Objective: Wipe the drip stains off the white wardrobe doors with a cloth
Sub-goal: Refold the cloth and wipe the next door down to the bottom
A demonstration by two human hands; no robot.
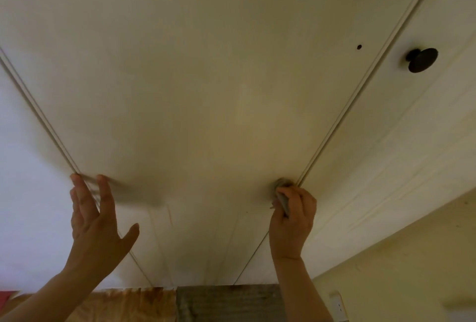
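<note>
Fingers [300,194] of my right hand [292,224] are clenched round the grey cloth [281,185], pressing it to the white wardrobe door [206,90] just beside its right seam [360,85]. The left hand [95,226] is released, fingers straight, tips touching the door's left edge. Faint drip streaks [168,215] show lower, between the hands. Recommendation: firm, overlapping downward strokes, with the left hand bracing the door.

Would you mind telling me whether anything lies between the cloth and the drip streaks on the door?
Nothing visible does: the cloth, held in the right hand, touches the door, and bare panel leads to the faint streaks.
</note>
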